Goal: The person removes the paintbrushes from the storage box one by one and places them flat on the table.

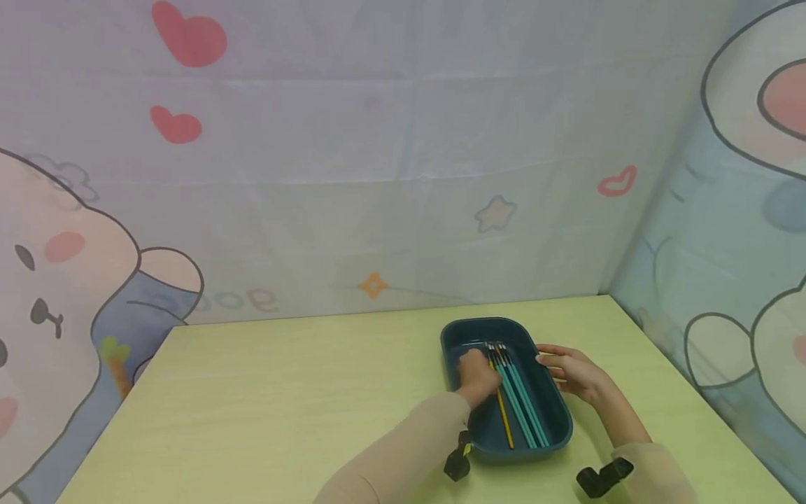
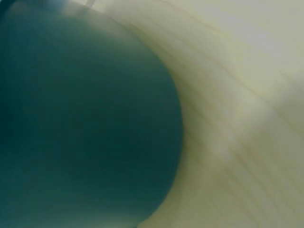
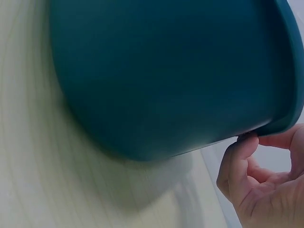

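Observation:
Inside a dark teal tray [image 1: 481, 427] lie several paintbrushes [image 1: 522, 392] with teal handles, bristle ends toward the far side. A thinner brush with a yellow handle [image 1: 504, 416] lies along their left. My left hand [image 1: 477, 378] reaches down into the tray beside the brushes, fingers bent and fingertips hidden; I cannot tell whether it holds anything. Fingertips of my right hand [image 1: 573, 371] touch the outside of the tray's right wall just below the rim. The right wrist view shows that hand [image 3: 266, 185] at the tray wall [image 3: 166, 80].
The tray stands on a pale wooden table [image 1: 271, 406], toward its right side. Behind it hangs a cloth backdrop [image 1: 352, 154] with printed hearts and cartoon animals, which also covers the right side. Black wrist cameras [image 1: 458, 458] sit at both sleeves.

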`<action>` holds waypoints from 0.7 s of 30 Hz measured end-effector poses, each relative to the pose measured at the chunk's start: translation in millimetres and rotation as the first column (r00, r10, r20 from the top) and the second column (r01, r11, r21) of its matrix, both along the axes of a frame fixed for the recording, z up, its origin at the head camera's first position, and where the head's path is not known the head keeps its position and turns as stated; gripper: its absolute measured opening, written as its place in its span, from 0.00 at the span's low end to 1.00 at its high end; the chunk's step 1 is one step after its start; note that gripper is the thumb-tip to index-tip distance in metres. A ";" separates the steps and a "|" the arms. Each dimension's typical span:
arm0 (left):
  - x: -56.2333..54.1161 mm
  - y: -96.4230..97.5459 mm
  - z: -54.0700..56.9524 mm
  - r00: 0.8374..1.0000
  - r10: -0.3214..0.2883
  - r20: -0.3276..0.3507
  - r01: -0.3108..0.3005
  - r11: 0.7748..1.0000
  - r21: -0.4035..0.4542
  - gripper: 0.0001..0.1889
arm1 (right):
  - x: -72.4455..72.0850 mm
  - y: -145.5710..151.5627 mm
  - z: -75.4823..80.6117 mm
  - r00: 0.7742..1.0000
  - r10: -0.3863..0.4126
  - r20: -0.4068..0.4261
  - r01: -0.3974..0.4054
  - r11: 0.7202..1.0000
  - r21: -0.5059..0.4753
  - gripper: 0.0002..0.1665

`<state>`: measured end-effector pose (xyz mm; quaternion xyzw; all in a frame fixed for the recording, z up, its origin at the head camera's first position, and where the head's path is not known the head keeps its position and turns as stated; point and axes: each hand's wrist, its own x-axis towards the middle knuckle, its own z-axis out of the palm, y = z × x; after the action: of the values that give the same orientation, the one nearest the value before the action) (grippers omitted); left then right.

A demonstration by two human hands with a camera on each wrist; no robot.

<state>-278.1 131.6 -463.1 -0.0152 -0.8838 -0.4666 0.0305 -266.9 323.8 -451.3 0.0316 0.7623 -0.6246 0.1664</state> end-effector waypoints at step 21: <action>-2.9 -4.8 8.2 0.967 0.006 0.254 -0.069 0.968 0.240 0.14 | 0.9 -1.9 -0.1 1.000 -0.015 0.020 0.016 0.999 -0.040 0.40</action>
<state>-281.0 126.7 -454.9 0.0645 -0.8157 -0.5705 -0.0711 -265.9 321.9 -451.5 0.0403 0.7477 -0.6407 0.1698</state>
